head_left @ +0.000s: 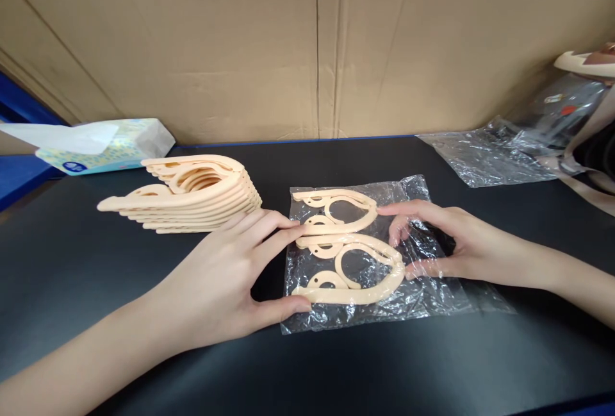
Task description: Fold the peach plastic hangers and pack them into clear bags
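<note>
Two cream folding hangers (353, 296) lie flat, one above the other, inside a clear plastic bag (427, 304) on the table. At their left ends is my left hand (225, 278), its thumb at the lower hanger and its fingertips at the upper one, spread apart. From the other side, my right hand (446, 240) touches the bag near the hangers' pointed ends, thumb and fingers apart. Some of its fingers are partly hidden. A stack of the same cream hangers (211, 201) stands just beyond my left hand.
A tissue pack (115, 147) with a tissue sticking out lies at the back left. Another clear plastic bag (494, 156) is at the back right, near a strap (596, 127). Cardboard (230, 50) rises behind the black table (298, 371).
</note>
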A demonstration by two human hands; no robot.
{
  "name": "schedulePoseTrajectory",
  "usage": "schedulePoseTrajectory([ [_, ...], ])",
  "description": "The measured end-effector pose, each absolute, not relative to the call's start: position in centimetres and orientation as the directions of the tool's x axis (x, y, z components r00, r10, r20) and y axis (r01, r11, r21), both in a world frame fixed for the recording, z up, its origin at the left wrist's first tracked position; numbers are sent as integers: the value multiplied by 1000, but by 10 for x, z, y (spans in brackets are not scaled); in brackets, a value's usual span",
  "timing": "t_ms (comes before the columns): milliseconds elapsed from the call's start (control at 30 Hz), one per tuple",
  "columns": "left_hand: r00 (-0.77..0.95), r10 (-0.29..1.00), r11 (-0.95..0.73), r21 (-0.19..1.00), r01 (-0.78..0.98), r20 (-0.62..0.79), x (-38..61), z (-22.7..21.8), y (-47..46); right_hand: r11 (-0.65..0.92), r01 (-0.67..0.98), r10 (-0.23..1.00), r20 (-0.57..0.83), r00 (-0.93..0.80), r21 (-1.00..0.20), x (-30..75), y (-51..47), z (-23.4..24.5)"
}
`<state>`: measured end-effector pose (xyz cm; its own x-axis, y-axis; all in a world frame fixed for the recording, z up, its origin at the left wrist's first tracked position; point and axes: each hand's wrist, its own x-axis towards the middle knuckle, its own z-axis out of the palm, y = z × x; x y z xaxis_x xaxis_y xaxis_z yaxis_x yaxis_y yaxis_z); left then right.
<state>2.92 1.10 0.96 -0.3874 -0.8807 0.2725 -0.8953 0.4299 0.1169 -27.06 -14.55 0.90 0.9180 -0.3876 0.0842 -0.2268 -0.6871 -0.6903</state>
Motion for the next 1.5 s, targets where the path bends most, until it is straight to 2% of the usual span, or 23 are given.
schedulePoseTrajectory([
  [300,-372,-891,418,153,-896,260,29,12,11,-725,-171,-350,142,926,-667,-271,-144,3],
  [600,-398,-881,439,128,-889,256,29,12,10,-724,-167,-348,146,926,-669,-269,-144,0],
  [733,-415,-872,449,90,-889,258,30,13,10,-728,-171,-350,146,925,-664,-269,-144,0],
  [1000,-448,-845,451,-60,-890,293,30,17,11,-727,-179,-360,145,922,-662,-271,-144,1],
  [1367,-444,-844,459,-20,-888,300,30,14,9,-713,-193,-368,125,921,-674,-271,-144,3],
  [1500,-461,-830,472,-46,-881,313,32,15,9,-715,-197,-370,124,921,-670,-272,-145,3],
])
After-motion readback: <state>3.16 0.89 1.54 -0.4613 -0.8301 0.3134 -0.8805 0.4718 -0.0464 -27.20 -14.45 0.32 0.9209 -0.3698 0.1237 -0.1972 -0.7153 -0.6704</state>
